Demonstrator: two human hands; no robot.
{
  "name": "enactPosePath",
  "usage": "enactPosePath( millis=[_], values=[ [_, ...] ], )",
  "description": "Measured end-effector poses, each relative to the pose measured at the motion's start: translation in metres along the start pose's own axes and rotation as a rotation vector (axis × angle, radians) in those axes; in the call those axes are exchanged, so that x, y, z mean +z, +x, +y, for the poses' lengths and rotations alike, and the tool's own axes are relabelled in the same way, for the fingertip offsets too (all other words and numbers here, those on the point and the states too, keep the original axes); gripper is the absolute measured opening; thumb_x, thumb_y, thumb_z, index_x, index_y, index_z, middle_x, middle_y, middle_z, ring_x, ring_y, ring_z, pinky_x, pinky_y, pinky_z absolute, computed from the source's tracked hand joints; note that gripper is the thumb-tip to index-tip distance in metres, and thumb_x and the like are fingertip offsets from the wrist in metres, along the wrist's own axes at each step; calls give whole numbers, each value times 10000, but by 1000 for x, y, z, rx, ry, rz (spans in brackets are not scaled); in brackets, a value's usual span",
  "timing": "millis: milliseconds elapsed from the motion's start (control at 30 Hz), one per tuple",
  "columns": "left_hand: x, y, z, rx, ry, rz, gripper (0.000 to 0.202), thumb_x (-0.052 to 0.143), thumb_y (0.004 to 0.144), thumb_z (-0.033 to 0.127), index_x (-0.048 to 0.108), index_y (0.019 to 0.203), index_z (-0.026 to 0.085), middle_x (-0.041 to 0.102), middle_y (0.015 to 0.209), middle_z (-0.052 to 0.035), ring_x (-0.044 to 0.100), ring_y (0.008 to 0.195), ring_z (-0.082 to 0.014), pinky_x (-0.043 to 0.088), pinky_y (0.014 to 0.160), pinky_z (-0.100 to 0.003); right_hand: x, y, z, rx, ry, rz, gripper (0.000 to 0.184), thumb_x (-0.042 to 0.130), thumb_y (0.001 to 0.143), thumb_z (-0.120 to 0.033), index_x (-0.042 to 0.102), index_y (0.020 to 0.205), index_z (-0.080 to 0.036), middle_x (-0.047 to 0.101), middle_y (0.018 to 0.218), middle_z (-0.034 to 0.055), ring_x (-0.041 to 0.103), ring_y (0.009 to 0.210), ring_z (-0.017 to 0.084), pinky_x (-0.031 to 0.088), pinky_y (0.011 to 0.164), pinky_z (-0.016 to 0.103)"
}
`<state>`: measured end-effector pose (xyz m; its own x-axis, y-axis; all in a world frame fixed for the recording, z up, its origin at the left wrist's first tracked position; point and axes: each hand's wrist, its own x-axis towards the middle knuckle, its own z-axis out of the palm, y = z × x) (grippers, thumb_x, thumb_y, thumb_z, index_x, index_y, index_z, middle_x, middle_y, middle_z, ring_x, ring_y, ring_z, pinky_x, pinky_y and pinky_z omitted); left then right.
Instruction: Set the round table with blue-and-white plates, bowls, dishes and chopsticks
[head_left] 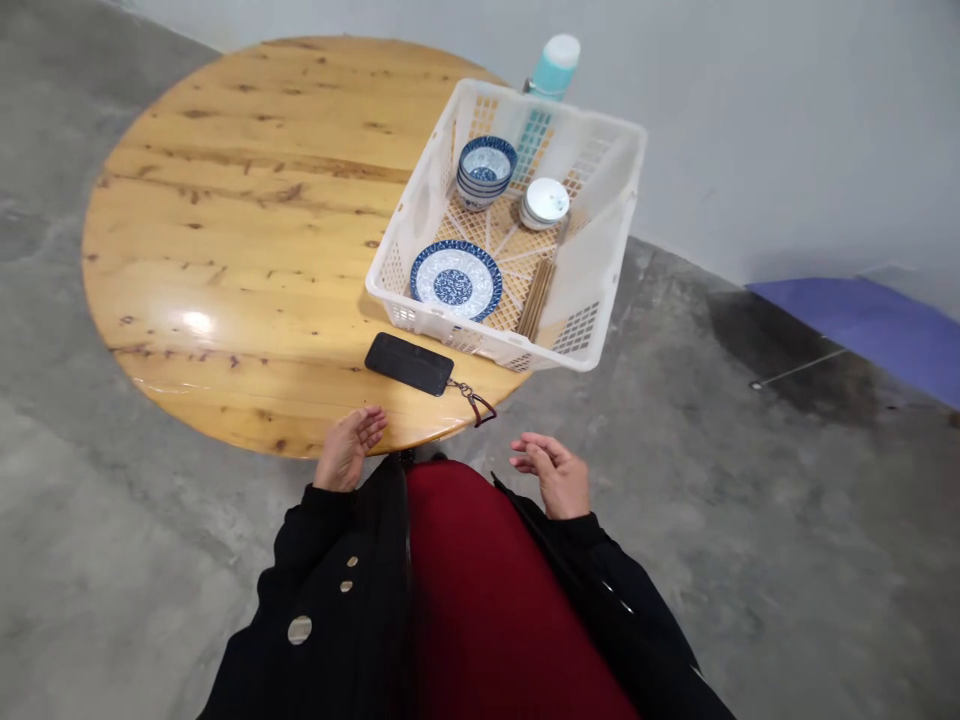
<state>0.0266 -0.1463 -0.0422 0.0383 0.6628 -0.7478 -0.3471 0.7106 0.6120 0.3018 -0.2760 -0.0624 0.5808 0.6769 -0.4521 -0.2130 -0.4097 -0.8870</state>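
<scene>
1. Nothing is held in the grip of the left hand (pixel 351 447); the fingers are loosely bent and the palm is turned inward; the hand is seen at the front edge of the tabletop (pixel 247 250), though whether the wood is touched cannot be told.
2. Nothing is held in the grip of the right hand (pixel 553 475) either; the fingers are slackly bent, and the hand is seen past the tabletop edge, against the floor (pixel 712 560).
3. Nearest to both hands, a black phone (pixel 409 364) is laid flat, dark screen up, near the front edge; its strap (pixel 474 402) is left trailing past that edge; the spot is perhaps chosen for easy reach.
4. Just behind the phone, a white basket (pixel 606 220) is set at the right, partly past the tabletop edge; by its tall walls the tableware is presumably kept together.
5. Inside, a plate (pixel 456 280) is laid flat at the near left; bowls (pixel 486 172) are nested behind it, small dishes (pixel 546 202) are stacked to their right, and chopsticks (pixel 535 300) are bunched lengthwise; by such grouping, space is probably saved and rolling limited.
6. A bottle (pixel 555 68) is stood behind the basket, partly hidden by it; far right, what looks like a purple umbrella (pixel 862 325) is cut off by the view.
</scene>
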Motion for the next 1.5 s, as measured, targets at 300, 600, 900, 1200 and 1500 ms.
enactPosePath(
  millis=[300,600,900,1200,1500],
  values=[
    [51,-12,-27,13,85,-148,196,700,833,311,730,878,123,753,918,-109,701,823,-158,520,741,-248,-39,-2,10,32,32,58,426,784,642,-523,709,865,-168,759,774,71,698,573,164,566,543,276],
    [58,-32,-39,-2,148,-165,191,667,872,292,734,913,118,751,931,-109,712,840,-154,525,721,-220,-46,-2,11,55,79,38,452,793,593,-529,707,841,-161,755,751,72,687,557,163,567,541,279],
    [53,-47,-52,33,147,-142,232,750,809,327,729,926,127,758,969,-108,714,838,-155,534,715,-227,-49,-1,7,19,46,-66,470,777,607,-573,710,831,-166,753,742,82,682,553,173,569,539,295],
    [59,-70,-74,14,153,-90,201,719,830,303,741,911,121,762,946,-107,717,817,-145,531,715,-218,-57,-8,14,48,38,-160,467,779,610,-567,714,835,-163,752,754,86,684,570,172,558,553,287],
    [52,-96,-105,-19,206,-117,309,788,762,405,756,905,133,752,966,-118,701,813,-160,503,709,-238,-55,-19,45,112,-3,-274,460,773,608,-563,722,832,-165,760,765,97,690,576,184,563,549,296]
  ],
)
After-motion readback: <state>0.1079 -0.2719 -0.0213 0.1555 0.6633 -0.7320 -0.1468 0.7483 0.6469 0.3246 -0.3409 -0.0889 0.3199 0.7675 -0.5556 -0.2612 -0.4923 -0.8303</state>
